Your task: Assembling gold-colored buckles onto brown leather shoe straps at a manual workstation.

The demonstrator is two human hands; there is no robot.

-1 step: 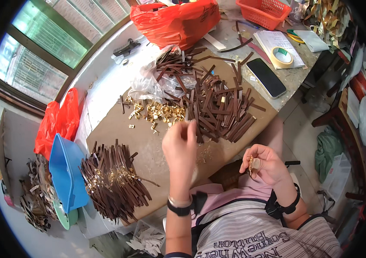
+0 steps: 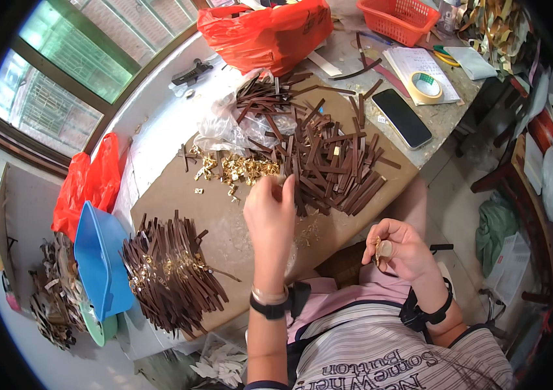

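Note:
My left hand (image 2: 268, 211) is over the brown board (image 2: 221, 208), fingers drawn together at the near edge of a heap of small gold metal clasps (image 2: 244, 168). Whatever lies between its fingertips is hidden. Just right of it spreads a loose pile of dark brown strips (image 2: 335, 166). Above my lap, beyond the board's near edge, my right hand (image 2: 406, 252) is closed with a small gold clasp (image 2: 378, 249) between thumb and fingers. On the left, a bundle of brown strips with gold clasps at mid-length (image 2: 172, 273) lies in rows.
A blue bin (image 2: 99, 260) stands left of the strip bundle. Beyond the piles are a clear plastic bag (image 2: 221, 127) and a big red bag (image 2: 266, 36). A phone (image 2: 403, 118), a tape roll (image 2: 426, 86) and a red basket (image 2: 398, 21) occupy the right side.
My left hand has shifted slightly up and left, its fingers closer to the gold clasps. My right hand stays nearly still with its clasp.

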